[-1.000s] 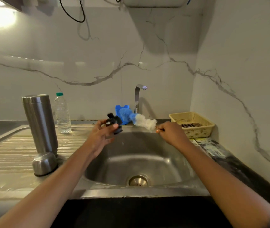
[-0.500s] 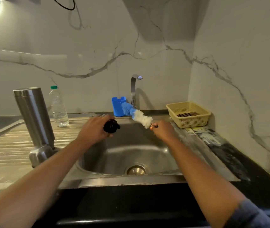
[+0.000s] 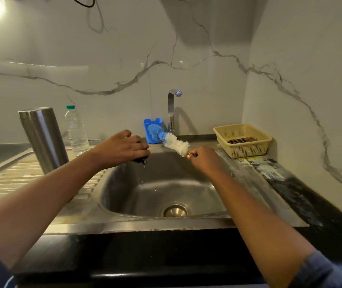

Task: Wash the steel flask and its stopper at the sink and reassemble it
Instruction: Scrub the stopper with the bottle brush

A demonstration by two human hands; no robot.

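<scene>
Over one sink (image 3: 186,183), left hand (image 3: 122,148) grips one stopper (image 3: 140,160), right hand (image 3: 204,160) one brush (image 3: 175,143).

The steel flask (image 3: 43,140) is a brushed metal cylinder standing on the draining board (image 3: 3,183), left of the sink (image 3: 145,190) basin. Its lower end is hidden behind the forearm. The black stopper (image 3: 140,160) is held over the basin's rear left edge in the left hand (image 3: 122,148). The fingers curl over it, so only its underside shows, with water drops below
</scene>
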